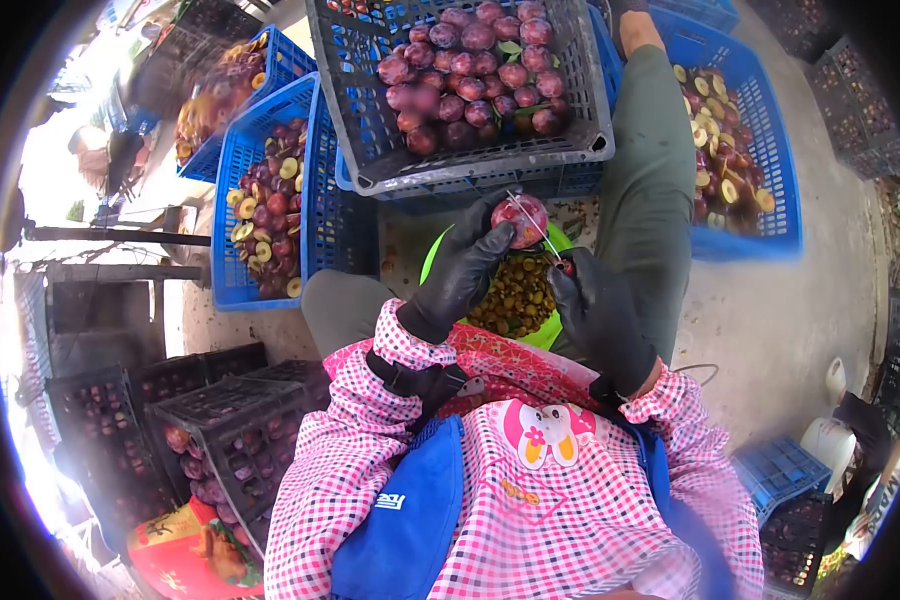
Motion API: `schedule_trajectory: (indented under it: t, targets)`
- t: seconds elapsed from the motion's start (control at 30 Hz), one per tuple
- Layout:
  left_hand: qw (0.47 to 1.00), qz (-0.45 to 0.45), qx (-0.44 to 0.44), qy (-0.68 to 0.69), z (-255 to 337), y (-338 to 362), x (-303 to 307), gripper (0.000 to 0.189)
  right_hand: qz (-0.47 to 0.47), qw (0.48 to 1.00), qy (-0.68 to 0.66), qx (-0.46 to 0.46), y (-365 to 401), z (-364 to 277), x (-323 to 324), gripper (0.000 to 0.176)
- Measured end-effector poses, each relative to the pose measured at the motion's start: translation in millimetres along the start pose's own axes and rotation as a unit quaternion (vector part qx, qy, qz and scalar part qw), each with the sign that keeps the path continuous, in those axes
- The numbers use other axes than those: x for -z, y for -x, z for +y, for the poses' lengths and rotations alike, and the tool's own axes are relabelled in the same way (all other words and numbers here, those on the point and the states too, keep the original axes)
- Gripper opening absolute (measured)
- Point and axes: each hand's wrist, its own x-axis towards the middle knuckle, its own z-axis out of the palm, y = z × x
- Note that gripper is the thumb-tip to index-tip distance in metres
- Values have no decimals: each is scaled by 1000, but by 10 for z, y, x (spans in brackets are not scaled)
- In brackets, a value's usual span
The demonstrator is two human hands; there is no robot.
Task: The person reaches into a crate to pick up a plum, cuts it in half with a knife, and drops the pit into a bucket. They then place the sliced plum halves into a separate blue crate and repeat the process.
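Observed a plum above the green basin. Found the left hand curled round it, the right hand closed on a thin metal tool. Judged possible: a slip into the left hand, from pressing smooth, rounded skin.

Plums, dark red-purple with paler bloom, in a black crate. Side crates, bright blue; halved fruit, yellow-fleshed, red-skinned. Basin, lime green, filled with yellow-brown pieces. Gloves, plain black. Smock, checked in pink, white and black, printed with a pink-and-white cartoon figure. Trousers, grey-green. Cloth panel, blue, marked in white.
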Motion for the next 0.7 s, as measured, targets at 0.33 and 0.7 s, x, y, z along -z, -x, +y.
schedule_trajectory:
  t: [0.33,0.7]
  targets:
    - [1000,10,-15,10,11,23,-34,52,17,1000,13,17,28,-23,-105,22]
    - [999,11,-8,52,57,60,-297,51,75,994,74,21,-5,125,-340,23]
